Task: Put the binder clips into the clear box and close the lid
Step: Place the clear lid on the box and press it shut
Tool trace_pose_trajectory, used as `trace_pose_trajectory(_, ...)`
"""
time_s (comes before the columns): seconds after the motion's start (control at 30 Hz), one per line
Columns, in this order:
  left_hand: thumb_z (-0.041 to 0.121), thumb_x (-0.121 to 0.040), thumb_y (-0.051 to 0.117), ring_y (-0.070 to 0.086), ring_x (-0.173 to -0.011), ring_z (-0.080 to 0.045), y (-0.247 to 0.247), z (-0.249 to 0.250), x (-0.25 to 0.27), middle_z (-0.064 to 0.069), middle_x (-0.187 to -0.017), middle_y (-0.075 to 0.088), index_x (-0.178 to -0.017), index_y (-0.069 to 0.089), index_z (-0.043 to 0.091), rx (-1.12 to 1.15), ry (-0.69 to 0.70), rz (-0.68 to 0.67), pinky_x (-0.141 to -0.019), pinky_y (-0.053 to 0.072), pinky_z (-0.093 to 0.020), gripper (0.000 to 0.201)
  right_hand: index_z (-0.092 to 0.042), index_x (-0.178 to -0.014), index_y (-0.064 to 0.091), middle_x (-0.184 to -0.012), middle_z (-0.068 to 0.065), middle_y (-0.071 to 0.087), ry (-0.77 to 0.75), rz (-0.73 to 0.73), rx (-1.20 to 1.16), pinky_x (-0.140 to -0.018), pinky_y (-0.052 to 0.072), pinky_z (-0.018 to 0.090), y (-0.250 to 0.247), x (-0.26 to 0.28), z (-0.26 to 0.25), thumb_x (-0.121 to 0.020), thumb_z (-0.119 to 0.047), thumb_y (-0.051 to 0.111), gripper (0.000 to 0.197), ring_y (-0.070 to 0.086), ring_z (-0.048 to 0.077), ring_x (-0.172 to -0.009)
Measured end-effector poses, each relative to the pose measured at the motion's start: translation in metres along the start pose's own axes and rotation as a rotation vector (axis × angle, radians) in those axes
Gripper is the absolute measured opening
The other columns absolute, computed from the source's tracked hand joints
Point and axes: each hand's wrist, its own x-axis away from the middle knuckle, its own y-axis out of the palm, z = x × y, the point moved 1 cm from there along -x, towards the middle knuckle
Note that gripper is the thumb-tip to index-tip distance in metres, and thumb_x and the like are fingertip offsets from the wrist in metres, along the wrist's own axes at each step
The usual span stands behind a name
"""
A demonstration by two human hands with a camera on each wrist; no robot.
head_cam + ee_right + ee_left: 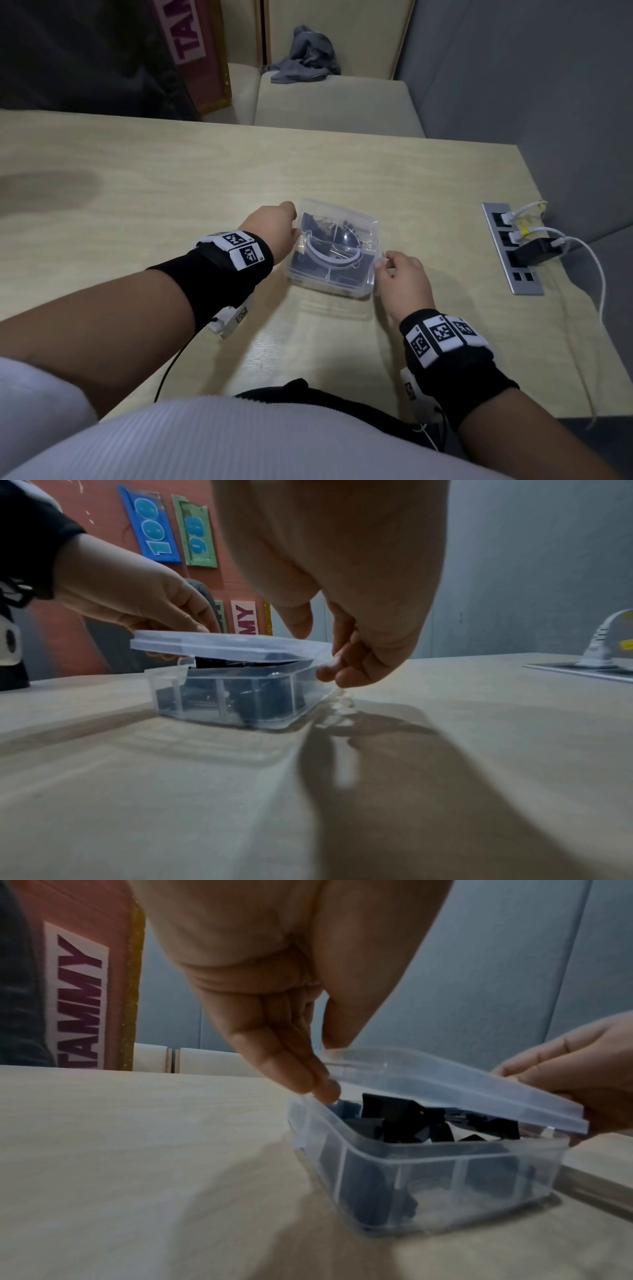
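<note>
The clear box [330,286] stands on the wooden table [154,178], with several black binder clips [404,1123] inside it. Its clear lid [342,233] lies tilted on top, raised at the left where a clip [205,664] props it. My left hand [274,226] pinches the lid's left edge, fingers [308,1080] at the box rim and thumb above. My right hand [400,274] pinches the lid's right edge, thumb on top and fingers [339,669] beneath. In the wrist views the lid [445,1085] [222,645] shows a gap over the box [428,1177] [222,696].
A power strip [510,246] with white cables and a black adapter is set into the table at the right. Behind the table is a beige seat [335,102] with a grey cloth [308,58], and a pink sign [191,34] at the back left.
</note>
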Motion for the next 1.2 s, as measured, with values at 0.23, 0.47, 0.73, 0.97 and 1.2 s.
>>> trace_pose_trajectory(0.23,0.025,-0.098,0.048,0.063,-0.101,-0.032,-0.006,0.008,-0.008,-0.014,-0.111,0.066,-0.121,0.054,0.004,-0.141,-0.001,-0.064,-0.071,0.043,-0.032,0.031,-0.014,-0.141,0.041,-0.139,0.011,0.038,-0.002,0.008,-0.016,-0.1,0.041,0.035,-0.001,-0.004,-0.006,-0.097,-0.03,0.049,0.048,0.059,0.027,-0.106)
trace_pose_trajectory(0.47,0.025,-0.098,0.048,0.064,-0.101,-0.031,-0.002,0.002,-0.005,-0.013,-0.106,0.07,-0.127,0.052,0.011,0.009,0.01,0.011,-0.073,0.044,-0.031,0.033,-0.015,-0.147,0.032,-0.139,0.008,0.034,0.01,-0.028,-0.037,-0.11,0.036,0.04,0.001,-0.005,-0.005,-0.094,-0.034,0.052,0.059,0.047,0.026,-0.124)
trace_pose_trajectory(0.73,0.024,-0.098,0.047,0.063,-0.102,-0.031,-0.001,0.003,-0.008,-0.009,-0.108,0.071,-0.128,0.051,0.014,0.093,0.091,0.104,-0.084,0.05,-0.037,0.032,-0.017,-0.152,0.016,-0.15,0.009,0.029,0.037,-0.046,-0.021,-0.108,0.033,0.037,0.004,0.001,-0.013,-0.097,-0.033,0.048,0.066,0.044,0.026,-0.13)
trace_pose_trajectory(0.97,0.023,-0.098,0.048,0.064,-0.099,-0.031,0.0,0.007,-0.009,-0.011,-0.105,0.072,-0.126,0.055,0.013,0.143,0.126,0.153,-0.085,0.05,-0.037,0.031,-0.016,-0.146,0.033,-0.146,0.011,0.034,0.008,-0.021,-0.066,-0.109,0.028,0.033,0.002,0.004,-0.019,-0.094,-0.032,0.054,0.058,0.038,0.027,-0.133)
trace_pose_trajectory(1.2,0.02,-0.097,0.047,0.064,-0.098,-0.029,0.001,0.013,-0.005,-0.009,-0.103,0.071,-0.127,0.054,0.013,0.211,0.138,0.178,-0.084,0.047,-0.035,0.032,-0.009,-0.146,0.029,-0.157,0.006,0.016,0.099,0.04,-0.027,-0.114,0.024,0.04,0.009,0.003,-0.025,-0.092,-0.04,0.055,0.068,0.019,0.027,-0.142)
